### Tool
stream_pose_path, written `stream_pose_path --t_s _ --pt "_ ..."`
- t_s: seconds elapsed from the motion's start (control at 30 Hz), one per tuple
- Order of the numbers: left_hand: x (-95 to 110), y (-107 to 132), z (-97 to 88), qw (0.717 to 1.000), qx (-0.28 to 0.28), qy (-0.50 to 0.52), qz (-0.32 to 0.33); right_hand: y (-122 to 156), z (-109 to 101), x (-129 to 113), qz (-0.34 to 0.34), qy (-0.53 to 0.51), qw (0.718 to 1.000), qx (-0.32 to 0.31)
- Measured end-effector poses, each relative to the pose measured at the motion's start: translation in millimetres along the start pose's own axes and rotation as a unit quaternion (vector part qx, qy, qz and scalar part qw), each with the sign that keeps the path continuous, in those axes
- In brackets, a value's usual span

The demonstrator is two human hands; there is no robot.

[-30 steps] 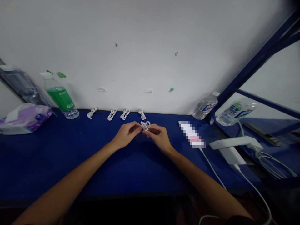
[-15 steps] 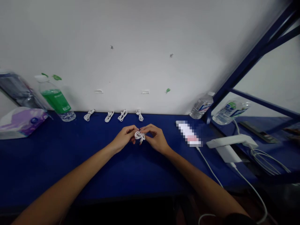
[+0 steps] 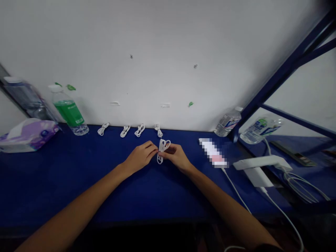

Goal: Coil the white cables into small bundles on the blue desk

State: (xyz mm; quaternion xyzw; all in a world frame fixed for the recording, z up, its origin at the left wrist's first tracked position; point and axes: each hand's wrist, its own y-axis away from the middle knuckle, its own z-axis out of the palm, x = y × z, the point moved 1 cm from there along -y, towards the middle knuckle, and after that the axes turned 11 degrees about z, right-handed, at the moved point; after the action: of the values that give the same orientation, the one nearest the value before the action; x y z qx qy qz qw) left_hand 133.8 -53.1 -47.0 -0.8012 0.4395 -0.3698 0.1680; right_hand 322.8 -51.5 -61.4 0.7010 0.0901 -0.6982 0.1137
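Inspected area via head cam. Found white cable bundle [image 3: 161, 147] over blue tabletop [image 3: 141, 199], btwn L hand [image 3: 141, 156] and R hand [image 3: 177, 157]. Couldn't determine clearance beneath.

Noted change vs. approx. 0.5 s prior: appeared then as compact, rounded coil w/ short end dangling; appeared now drawn longer, w/ loops above and below a narrow waist. Judged nearer in shape to four coiled cables [image 3: 140, 130], found in same row along foot of wall [image 3: 147, 80]. Judged gathered at middle; couldn't verify whether secured.

Re R hand: observed thumb in front, fingers behind, pinching bundle at waist. Re L hand: observed thumb and fingertips pressed together on opp. side of waist, nipping cable; couldn't tell which strand.

Logged also, to R: pixelated lit device [image 3: 213, 153] w/ white lead [image 3: 236, 189] attached. Saw no shift there.
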Motion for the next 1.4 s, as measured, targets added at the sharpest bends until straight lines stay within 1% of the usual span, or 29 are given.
stream_pose_path --t_s 0.07,0.1,0.2,0.23,0.27,0.3,0.33,0.4,0.43,0.5,0.57,0.63,0.73,0.8,0.87,0.93,1.07,1.17,1.23,1.3,1.33,1.4 --pt "-0.9 -0.8 2.6 0.999 0.005 0.034 -0.034 -0.5 -1.8 -0.7 -0.019 0.009 1.0 -0.003" --pt "-1.7 -1.6 4.2 0.996 0.006 0.071 -0.062 -0.5 -2.8 -1.3 -0.033 0.021 0.999 0.0" --pt "-4.8 -4.0 7.8 0.966 -0.009 0.208 -0.153 0.1 -4.5 -2.1 -0.064 0.057 0.996 0.004" --pt "-5.8 -4.4 7.6 0.958 -0.019 0.232 -0.17 0.3 -4.5 -1.7 -0.068 0.068 0.995 0.006" --pt "-6.7 -4.6 6.6 0.957 -0.028 0.231 -0.174 0.3 -4.3 -0.8 -0.067 0.076 0.995 0.007" --pt "-7.6 -4.6 4.9 0.964 -0.035 0.205 -0.165 0.2 -4.0 0.5 -0.059 0.08 0.995 0.006" --pt "-8.6 -4.1 2.9 0.975 -0.041 0.163 -0.142 0.1 -3.6 2.2 -0.046 0.081 0.996 0.004" --pt "-10.6 -2.1 0.1 0.993 -0.054 0.069 -0.076 -0.1 -3.0 6.0 -0.013 0.089 0.996 -0.002" --pt "-12.0 -0.7 -0.1 0.996 -0.063 0.033 -0.045 0.0 -3.0 7.5 -0.004 0.106 0.994 0.001" --pt "-15.6 2.6 1.9 0.997 -0.079 -0.008 -0.006 0.8 -3.3 8.2 -0.018 0.18 0.983 0.02" --pt "-19.5 5.4 5.5 0.996 -0.084 -0.03 0.009 2.0 -4.0 6.5 -0.058 0.271 0.96 0.045" --pt "-22.8 7.0 9.1 0.995 -0.085 -0.051 0.015 2.6 -5.3 4.1 -0.081 0.343 0.934 0.06" --pt "-25.1 7.7 12.3 0.994 -0.085 -0.066 0.016 1.9 -9.0 1.8 -0.084 0.426 0.897 0.08" --pt "-25.2 7.5 12.7 0.994 -0.083 -0.065 0.019 1.1 -11.6 1.3 -0.084 0.473 0.872 0.095" --pt "-25.2 7.4 12.4 0.994 -0.083 -0.067 0.019 0.6 -13.2 1.7 -0.087 0.504 0.853 0.106" --pt "-26.1 7.7 12.2 0.994 -0.083 -0.068 0.016 0.0 -13.7 2.9 -0.089 0.517 0.844 0.111" --pt "-28.4 7.9 14.0 0.996 -0.071 -0.055 0.012 -1.7 -11.8 8.0 -0.095 0.512 0.844 0.126" --pt "-26.0 8.1 14.0 0.995 -0.071 -0.07 0.02 0.5 -10.7 11.0 -0.13 0.509 0.839 0.143" --pt "-22.3 11.8 9.9 0.993 -0.078 -0.088 0.031 6.7 -13.3 12.1 -0.161 0.52 0.827 0.138" --pt "-18.5 22.0 1.2 0.99 -0.091 -0.106 0.03 17.6 -20.6 13.5 -0.174 0.542 0.813 0.123" --pt "-17.1 30.1 -4.6 0.988 -0.102 -0.117 0.021 24.4 -26.1 14.6 -0.169 0.556 0.806 0.114" --pt "-15.4 51.3 -17.7 0.979 -0.138 -0.148 -0.007 39.1 -39.2 18.0 -0.14 0.587 0.792 0.094"
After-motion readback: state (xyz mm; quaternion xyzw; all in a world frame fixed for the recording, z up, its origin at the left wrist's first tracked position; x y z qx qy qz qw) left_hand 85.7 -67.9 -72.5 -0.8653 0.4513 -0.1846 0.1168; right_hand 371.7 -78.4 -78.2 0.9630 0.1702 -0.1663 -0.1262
